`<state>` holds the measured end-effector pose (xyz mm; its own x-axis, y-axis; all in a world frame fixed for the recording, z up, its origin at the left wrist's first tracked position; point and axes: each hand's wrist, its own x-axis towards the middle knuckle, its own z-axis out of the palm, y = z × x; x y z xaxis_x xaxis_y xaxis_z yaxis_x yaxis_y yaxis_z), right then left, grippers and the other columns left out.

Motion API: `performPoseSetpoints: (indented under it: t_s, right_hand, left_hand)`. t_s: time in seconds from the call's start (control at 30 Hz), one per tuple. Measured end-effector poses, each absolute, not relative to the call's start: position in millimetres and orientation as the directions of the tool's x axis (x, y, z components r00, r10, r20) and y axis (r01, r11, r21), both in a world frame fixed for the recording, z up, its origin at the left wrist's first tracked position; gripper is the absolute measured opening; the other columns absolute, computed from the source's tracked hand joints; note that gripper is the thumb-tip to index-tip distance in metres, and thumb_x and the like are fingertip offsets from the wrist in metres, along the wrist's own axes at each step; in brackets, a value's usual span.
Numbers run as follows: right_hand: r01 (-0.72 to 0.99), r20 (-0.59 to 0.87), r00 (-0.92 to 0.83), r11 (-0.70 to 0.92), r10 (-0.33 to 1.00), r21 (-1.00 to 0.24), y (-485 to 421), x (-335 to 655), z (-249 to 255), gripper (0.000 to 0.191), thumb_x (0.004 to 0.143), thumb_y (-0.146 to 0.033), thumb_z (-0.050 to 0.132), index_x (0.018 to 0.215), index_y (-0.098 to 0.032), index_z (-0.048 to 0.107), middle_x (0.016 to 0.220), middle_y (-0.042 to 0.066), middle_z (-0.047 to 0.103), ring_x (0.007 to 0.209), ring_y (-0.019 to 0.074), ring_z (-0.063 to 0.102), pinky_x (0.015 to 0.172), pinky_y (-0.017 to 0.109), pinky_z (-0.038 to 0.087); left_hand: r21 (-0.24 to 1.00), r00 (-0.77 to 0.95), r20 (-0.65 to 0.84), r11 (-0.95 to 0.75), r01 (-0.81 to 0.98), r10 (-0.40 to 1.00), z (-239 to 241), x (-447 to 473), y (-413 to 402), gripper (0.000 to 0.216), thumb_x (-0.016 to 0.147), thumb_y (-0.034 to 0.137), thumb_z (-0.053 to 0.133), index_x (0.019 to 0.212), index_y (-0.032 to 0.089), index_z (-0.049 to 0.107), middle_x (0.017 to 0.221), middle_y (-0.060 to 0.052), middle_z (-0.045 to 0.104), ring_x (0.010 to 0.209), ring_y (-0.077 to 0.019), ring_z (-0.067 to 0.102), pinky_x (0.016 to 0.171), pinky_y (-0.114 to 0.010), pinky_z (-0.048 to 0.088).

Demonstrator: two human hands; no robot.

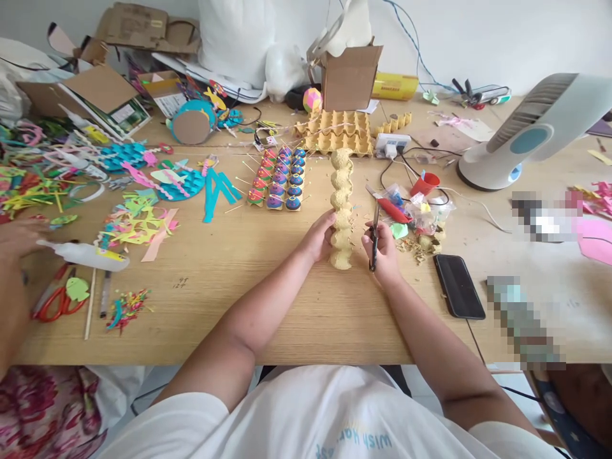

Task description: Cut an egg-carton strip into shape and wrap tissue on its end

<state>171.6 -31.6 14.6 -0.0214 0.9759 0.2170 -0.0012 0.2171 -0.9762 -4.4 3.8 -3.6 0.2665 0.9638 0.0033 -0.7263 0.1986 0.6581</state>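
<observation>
A yellow egg-carton strip point(341, 199) with a row of rounded cups extends away from me over the table, its cut edge facing right. My left hand point(321, 237) grips its left side near the closer end. In my right hand point(383, 255), just right of the strip, is a pair of dark-handled scissors point(373, 245), seen edge-on with the blades pointing away from me. The blades stand apart from the strip. Small yellow scraps lie between the two. Beyond my left hand stand painted egg-carton strips point(277, 178) in red, purple and blue, with thin sticks poking out.
An uncut egg tray point(335, 132) lies at the back, near a cardboard box point(351, 78). On the right are a phone point(459, 287), a red cup point(424, 183) and a white fan point(521, 137). A co-worker's arm point(14, 255) reaches in at left beside a glue bottle point(88, 255).
</observation>
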Motion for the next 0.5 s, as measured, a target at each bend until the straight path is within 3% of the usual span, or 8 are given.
performPoseSetpoints:
  t_s: [0.17, 0.27, 0.43, 0.5]
  right_hand:
    - [0.198, 0.242, -0.027, 0.243, 0.97, -0.95, -21, 180, 4, 0.051, 0.084, -0.056, 0.082, 0.119, -0.028, 0.057, 0.085, -0.003, 0.052, 0.077, 0.0179, 0.051, 0.075, 0.035, 0.045]
    - [0.439, 0.355, -0.091, 0.357, 0.931, -0.825, -17, 187, 2, 0.043, 0.087, -0.05, 0.078, 0.117, -0.027, 0.06, 0.083, -0.002, 0.055, 0.076, 0.0189, 0.053, 0.075, 0.036, 0.044]
    - [0.587, 0.423, -0.238, 0.476, 0.874, -0.655, -19, 191, 8, 0.032, 0.089, -0.041, 0.076, 0.114, -0.024, 0.065, 0.087, 0.003, 0.066, 0.081, 0.0219, 0.062, 0.078, 0.037, 0.047]
    - [0.607, 0.433, -0.281, 0.508, 0.856, -0.611, -20, 190, 10, 0.031, 0.089, -0.041, 0.076, 0.114, -0.024, 0.066, 0.088, 0.004, 0.069, 0.082, 0.0229, 0.064, 0.079, 0.037, 0.048]
  left_hand:
    - [0.6, 0.254, -0.063, 0.24, -0.763, 0.965, 0, -5, 4, 0.042, 0.089, 0.046, 0.081, 0.122, 0.02, 0.075, 0.104, -0.007, 0.085, 0.103, -0.0264, 0.084, 0.09, -0.032, 0.063]
    - [0.535, 0.271, -0.118, 0.291, -0.793, 0.955, 4, -6, 4, 0.037, 0.098, 0.044, 0.069, 0.125, 0.018, 0.073, 0.102, -0.008, 0.086, 0.101, -0.027, 0.085, 0.093, -0.036, 0.064]
    - [0.423, 0.334, -0.2, 0.388, -0.818, 0.921, 6, -13, 5, 0.039, 0.107, 0.042, 0.054, 0.135, 0.019, 0.069, 0.082, -0.004, 0.085, 0.07, -0.024, 0.082, 0.075, -0.033, 0.066]
    - [0.418, 0.351, -0.195, 0.401, -0.815, 0.916, 3, -14, 5, 0.039, 0.106, 0.043, 0.055, 0.135, 0.02, 0.069, 0.082, -0.004, 0.085, 0.069, -0.0245, 0.082, 0.07, -0.032, 0.065]
